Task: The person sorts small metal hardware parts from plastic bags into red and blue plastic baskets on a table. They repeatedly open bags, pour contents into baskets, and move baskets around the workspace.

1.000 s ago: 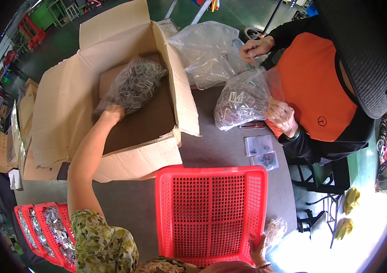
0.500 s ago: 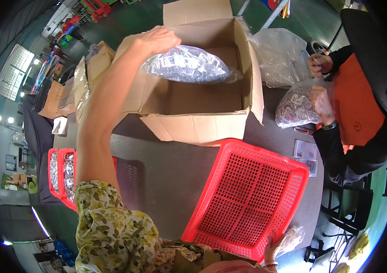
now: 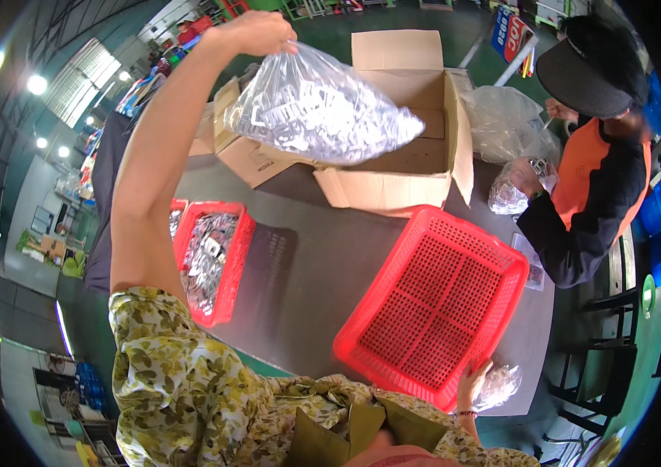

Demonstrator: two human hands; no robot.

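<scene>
Two hands, head view: the left hand (image 3: 262, 33) is raised high, fingers curled into a fist around gathered plastic; the right hand (image 3: 472, 384) is low, fingers partly spread at the red basket's near rim, grip partly hidden.
Clear bag (image 3: 315, 117): filled with small shiny pieces, it hangs from the left hand, slanting down rightward before the cardboard box (image 3: 383, 191); the neck hold probably keeps it from spilling.
Left arm: rises from a patterned sleeve, elbow bent, apparently giving the bag height above the box walls.
Red basket (image 3: 433, 305): skewed at the worktop's (image 3: 307, 261) near edge, mesh floor showing; the right hand likely steadies it.
Filled basket (image 3: 238, 265): left, holding similar pieces.
Co-worker (image 3: 575, 183): right, handling another bag (image 3: 506, 194).
</scene>
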